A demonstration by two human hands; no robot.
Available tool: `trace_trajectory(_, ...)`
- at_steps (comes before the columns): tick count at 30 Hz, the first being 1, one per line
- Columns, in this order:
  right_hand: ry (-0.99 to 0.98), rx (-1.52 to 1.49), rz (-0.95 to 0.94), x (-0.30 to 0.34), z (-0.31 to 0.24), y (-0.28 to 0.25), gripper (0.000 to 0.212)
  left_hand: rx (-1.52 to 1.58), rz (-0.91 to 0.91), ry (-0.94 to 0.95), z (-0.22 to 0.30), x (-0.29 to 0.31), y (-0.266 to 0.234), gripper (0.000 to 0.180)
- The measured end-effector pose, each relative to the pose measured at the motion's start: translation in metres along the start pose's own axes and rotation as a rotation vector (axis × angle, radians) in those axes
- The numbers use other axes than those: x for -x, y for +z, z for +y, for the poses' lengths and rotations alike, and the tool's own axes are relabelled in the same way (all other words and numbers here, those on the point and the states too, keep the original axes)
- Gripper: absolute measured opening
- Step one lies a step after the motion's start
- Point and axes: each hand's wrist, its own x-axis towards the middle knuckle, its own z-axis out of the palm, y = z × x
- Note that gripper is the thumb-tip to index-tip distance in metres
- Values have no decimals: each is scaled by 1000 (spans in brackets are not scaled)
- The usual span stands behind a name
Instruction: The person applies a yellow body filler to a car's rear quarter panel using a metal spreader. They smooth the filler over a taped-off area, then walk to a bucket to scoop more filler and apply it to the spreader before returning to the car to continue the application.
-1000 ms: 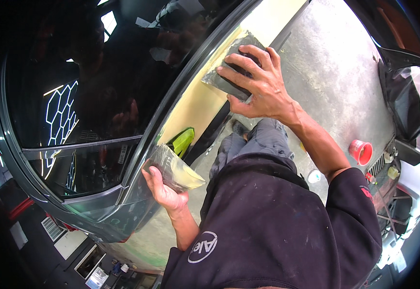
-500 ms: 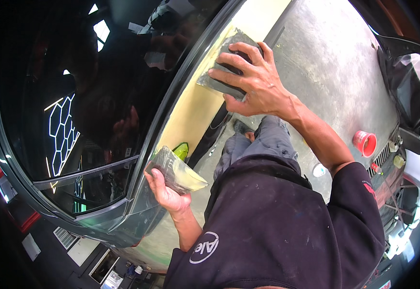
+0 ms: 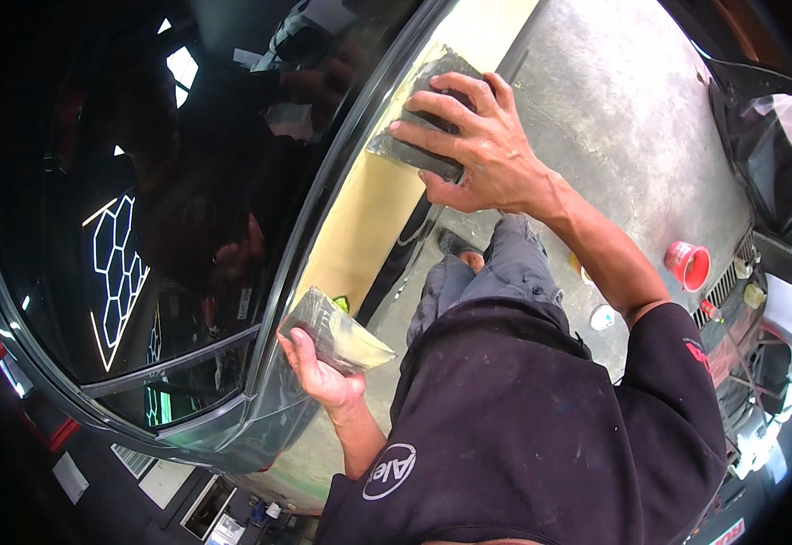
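Observation:
My right hand (image 3: 491, 154) is closed on a dark, flat filler spreader (image 3: 407, 153), its fingers spread over the back. The spreader lies against the pale yellow coated panel (image 3: 355, 227) of a dark car, just below the window trim. Lower down, beside the panel's near end, my left hand (image 3: 330, 380) grips a second dark, flat spreader (image 3: 323, 327) from below. Pale yellow filler (image 3: 364, 345) covers the right part of that one. A small bright green patch (image 3: 342, 303) peeks out behind it; what it is I cannot make out.
The glossy dark car window (image 3: 187, 200) fills the left and mirrors hexagonal lights. On the grey concrete floor (image 3: 614, 136) stand a red tub (image 3: 687, 265) and a small white round lid or cup (image 3: 602, 317). Black sheeting (image 3: 759, 154) hangs at the far right.
Both hands keep their spreaders. The right one has shifted slightly up and left along the panel. My left hand's spreader has tilted a little and covers more of the green patch.

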Motion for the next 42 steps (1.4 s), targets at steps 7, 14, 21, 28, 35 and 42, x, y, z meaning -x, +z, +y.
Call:
trace_trajectory(7, -5, 20, 12, -10, 18, -6, 56, -5, -4, -16, -4, -8, 13, 38)
trace_trajectory(14, -17, -14, 24, -7, 20, -9, 58, 3, -24, -25, -4, -14, 26, 28)
trace_trajectory(21, -5, 8, -28, -9, 36, -18, 56, -3, -68, -43, -3, -16, 42, 27)
trace_trajectory(28, -7, 15, -13, -13, 57, -16, 63, -44, -81, -41, -4, -17, 58, 27)
trace_trajectory(35, 0, 35, 4, -21, 77, -21, 60, -55, -91, -50, -6, -17, 72, 27)
trace_trajectory(42, 11, 71, 19, -27, 96, -27, 61, -20, -100, -60, -12, -18, 81, 27)
